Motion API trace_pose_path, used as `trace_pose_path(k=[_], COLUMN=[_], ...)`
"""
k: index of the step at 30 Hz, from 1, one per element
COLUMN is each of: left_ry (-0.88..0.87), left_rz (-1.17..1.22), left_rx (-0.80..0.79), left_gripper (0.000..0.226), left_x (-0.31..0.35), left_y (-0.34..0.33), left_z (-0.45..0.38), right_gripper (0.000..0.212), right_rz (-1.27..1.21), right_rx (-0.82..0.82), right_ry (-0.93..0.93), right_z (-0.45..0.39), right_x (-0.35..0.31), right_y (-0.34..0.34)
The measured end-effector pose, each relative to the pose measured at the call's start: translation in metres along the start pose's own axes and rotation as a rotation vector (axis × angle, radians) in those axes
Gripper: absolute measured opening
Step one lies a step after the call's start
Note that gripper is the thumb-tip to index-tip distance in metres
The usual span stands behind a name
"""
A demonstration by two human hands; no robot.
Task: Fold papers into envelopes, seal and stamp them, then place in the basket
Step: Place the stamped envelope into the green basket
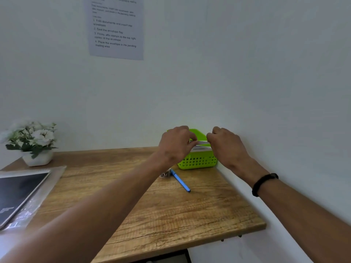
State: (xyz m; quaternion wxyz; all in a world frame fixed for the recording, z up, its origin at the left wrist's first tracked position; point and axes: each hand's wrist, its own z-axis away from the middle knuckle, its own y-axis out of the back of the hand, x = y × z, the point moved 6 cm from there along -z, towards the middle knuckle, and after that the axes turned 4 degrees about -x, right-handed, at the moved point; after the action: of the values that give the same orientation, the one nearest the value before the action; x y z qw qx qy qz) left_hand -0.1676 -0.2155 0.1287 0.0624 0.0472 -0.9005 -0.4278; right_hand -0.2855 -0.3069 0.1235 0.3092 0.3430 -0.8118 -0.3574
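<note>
Two bare forearms fill the lower part of the frame, reaching up toward its centre from the bottom left and the bottom right. A black band (264, 184) is worn on the right wrist. The left hand (175, 145) and right hand (228, 147) are held close together just above a green basket (197, 161), which stands at the far right corner of the wooden bench (171, 215), against the wall. A white envelope (201, 142) is pinched between the two hands: its left end is gripped by the left fingers (192, 138) and its right end by the right fingers (209, 137), both sets curled and pressed on it. The envelope is seen nearly edge-on, level, over the basket's open top. More white paper (201, 148) is seen lying inside the basket just below it.

A blue pen (180, 180) lies on the bench just in front of the basket, and a small object beside its upper end is mostly hidden by the left wrist. At lower left a dark pad (19, 194) rests on clear plastic. A white flower pot (38, 158) is set at the bench's far left. A printed sheet (115, 27) is fixed to the wall at upper left.
</note>
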Motion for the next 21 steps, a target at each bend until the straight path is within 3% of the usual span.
trace_pose_path(k=[6,10,15,19,21], left_ry=[0.01,0.05,0.241,0.343,0.363], left_rz=[-0.113,-0.045,0.145,0.272,0.317], left_rx=[-0.117,-0.187,-0.196,-0.28,-0.248], left_gripper=[0.03,0.031,0.067,0.089,0.09], left_x=[-0.007,-0.02,-0.059,-0.087,-0.095], left_y=[-0.025,-0.033,-0.026,-0.028,-0.037], left_z=[0.001,0.004,0.035,0.094,0.11], right_gripper=[0.029,0.035,0.025,0.034,0.035], right_rz=[0.031,-0.014,-0.432,-0.609,-0.572], right_rx=[-0.151,-0.225,0.021,-0.348,-0.397], right_ry=[0.033,0.044,-0.121,-0.255,-0.261], right_z=[-0.01,-0.013,0.025,0.057,0.063], right_x=[-0.002,-0.008,-0.026,-0.059,-0.074], right_y=[-0.026,-0.041,-0.012,-0.033,-0.046])
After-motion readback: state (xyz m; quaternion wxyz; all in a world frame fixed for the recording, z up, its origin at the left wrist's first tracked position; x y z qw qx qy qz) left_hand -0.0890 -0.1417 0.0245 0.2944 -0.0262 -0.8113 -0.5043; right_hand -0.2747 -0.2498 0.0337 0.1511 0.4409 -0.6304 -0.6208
